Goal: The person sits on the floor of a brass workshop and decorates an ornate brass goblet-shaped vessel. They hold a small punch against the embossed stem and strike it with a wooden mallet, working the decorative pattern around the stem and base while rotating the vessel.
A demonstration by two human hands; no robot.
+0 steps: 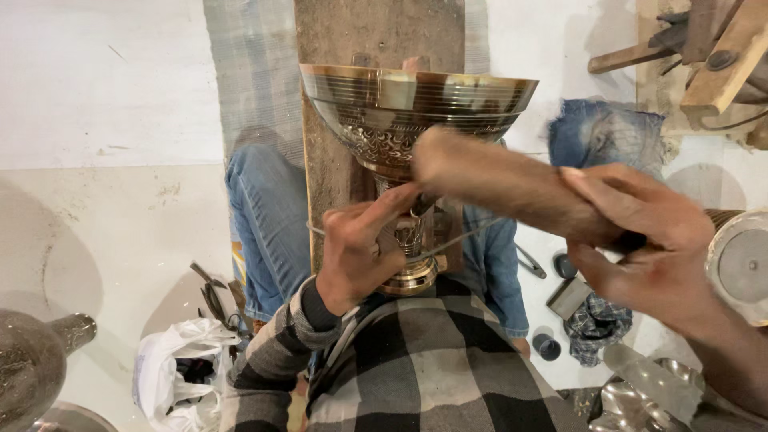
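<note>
An engraved brass goblet-shaped vessel (pixel 416 108) with a wide bowl stands against a wooden plank (pixel 376 32) between my knees. My left hand (pixel 360 244) pinches a small tool against its stem (pixel 410 236), fingers closed on it. My right hand (pixel 640 240) grips the end of a thick wooden mallet handle (pixel 496 180), which lies across in front of the bowl, blurred from motion. A thin wire (pixel 464 238) runs around the stem.
A metal vessel (pixel 32 368) sits at the lower left beside a white plastic bag (pixel 172 376) and pliers (pixel 212 296). A round metal piece (pixel 740 264) is at right. A blue cloth (pixel 608 132), wooden tools (pixel 704 48) and small caps lie on the pale floor.
</note>
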